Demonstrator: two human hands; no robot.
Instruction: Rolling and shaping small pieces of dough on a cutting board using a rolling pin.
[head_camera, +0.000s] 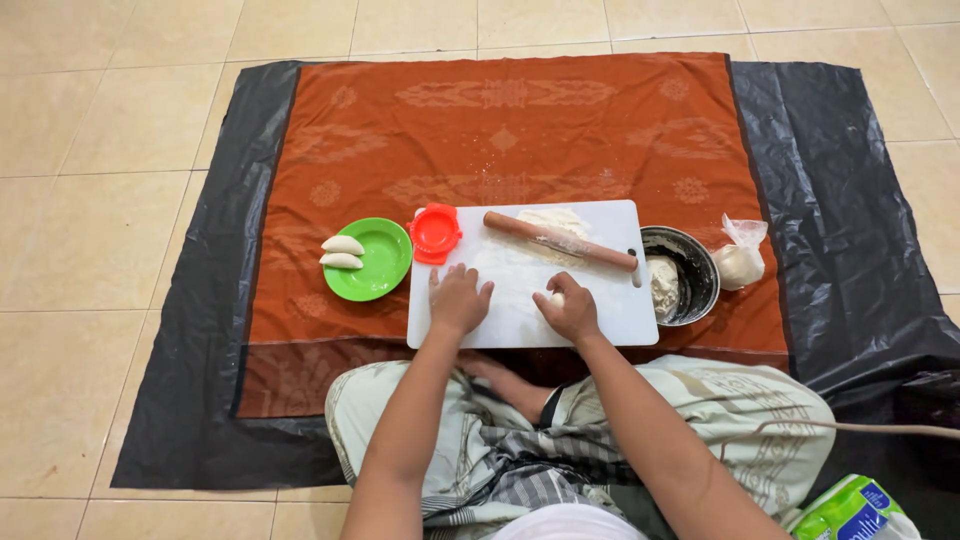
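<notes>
We see two dumplings (342, 252) finished at left; right hand (570, 312) pinches dough piece (553, 298); left hand (458, 300) flat, spread on board (520, 320); more dough waits in bowl (700, 262).

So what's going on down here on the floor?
A person sits cross-legged on the floor at a white cutting board laid on an orange cloth. The left hand rests flat on the board; the right hand presses a small dough piece. A rolling pin lies across the board's far side, over a flattened bit of dough. A red dumpling mould sits at the board's corner, beside a green plate with two folded dumplings. A metal bowl of dough stands to the right.
</notes>
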